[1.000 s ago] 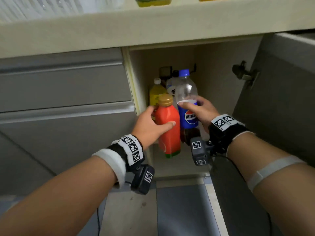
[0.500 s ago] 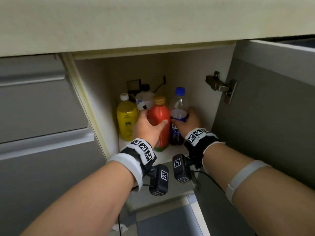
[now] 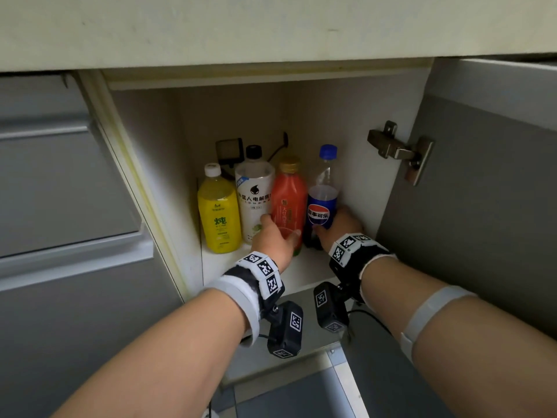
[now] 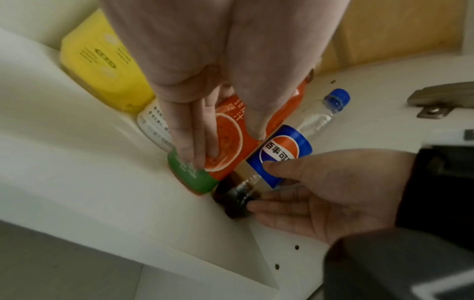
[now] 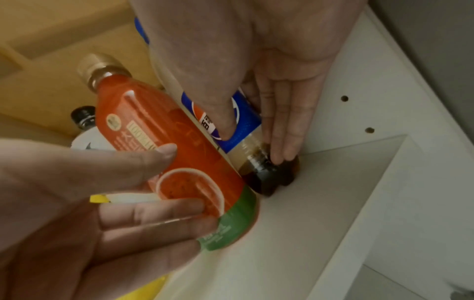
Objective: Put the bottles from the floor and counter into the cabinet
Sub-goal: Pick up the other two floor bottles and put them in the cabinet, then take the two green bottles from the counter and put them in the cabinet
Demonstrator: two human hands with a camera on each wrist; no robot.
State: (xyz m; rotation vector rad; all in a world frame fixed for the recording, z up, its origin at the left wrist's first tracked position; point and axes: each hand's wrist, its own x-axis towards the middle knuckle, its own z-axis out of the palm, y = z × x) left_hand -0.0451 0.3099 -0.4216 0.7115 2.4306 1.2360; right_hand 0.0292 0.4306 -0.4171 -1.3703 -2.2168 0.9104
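Observation:
Four bottles stand in a row on the cabinet shelf (image 3: 304,276). My left hand (image 3: 275,238) grips the red bottle (image 3: 287,203) with the gold cap low down, thumb on one side and fingers on the other. In the left wrist view the fingers (image 4: 195,142) lie along the red bottle (image 4: 231,140). My right hand (image 3: 339,224) holds the blue-capped cola bottle (image 3: 322,203) near its base, by the right wall. The right wrist view has its thumb on the cola bottle's (image 5: 246,125) label. Both bottles' bases touch the shelf.
A yellow bottle (image 3: 218,215) and a white bottle (image 3: 253,197) with a black cap stand left of the red one. A dark device (image 3: 229,150) sits behind them. The open door (image 3: 482,206) with its hinge (image 3: 398,149) is on the right, drawer fronts (image 3: 60,191) on the left.
Both hands have carried their bottles deeper into the cabinet and down onto the shelf, beside the white bottle. My view has dropped lower and closer.

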